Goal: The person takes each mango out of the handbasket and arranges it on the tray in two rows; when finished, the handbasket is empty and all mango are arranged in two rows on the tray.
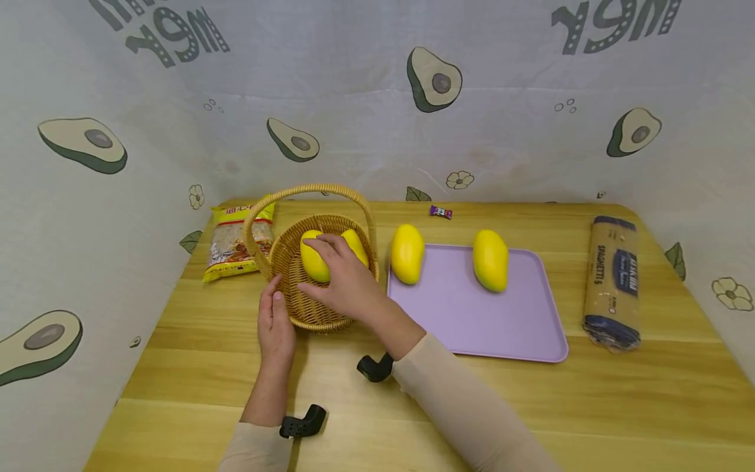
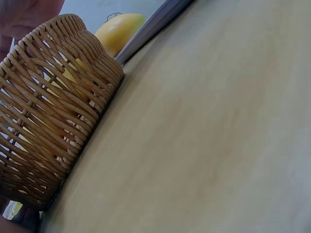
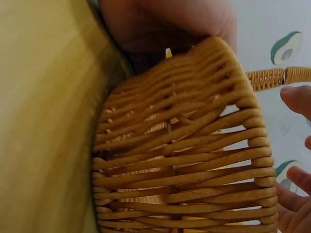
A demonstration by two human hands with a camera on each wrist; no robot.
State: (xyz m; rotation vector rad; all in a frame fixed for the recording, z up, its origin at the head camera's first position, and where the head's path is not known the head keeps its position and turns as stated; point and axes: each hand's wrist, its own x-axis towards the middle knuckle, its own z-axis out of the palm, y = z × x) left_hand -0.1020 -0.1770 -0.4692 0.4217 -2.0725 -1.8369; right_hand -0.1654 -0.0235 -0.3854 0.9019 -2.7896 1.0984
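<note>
A round wicker basket with a tall handle stands on the wooden table, holding two yellow mangoes. My right hand reaches over the basket's near right rim, its fingers spread above the left mango and partly covering the right mango. In the right wrist view, its fingertips show beyond the rim with a gap between them. Against the basket's near left side lies my left hand, fingers extended along the wicker. To the right, two more mangoes lie at a lilac tray.
A yellow food packet lies behind the basket on the left. A small purple wrapped candy is near the back edge. On the far right lies a spaghetti pack. A printed curtain encloses the table's back and sides.
</note>
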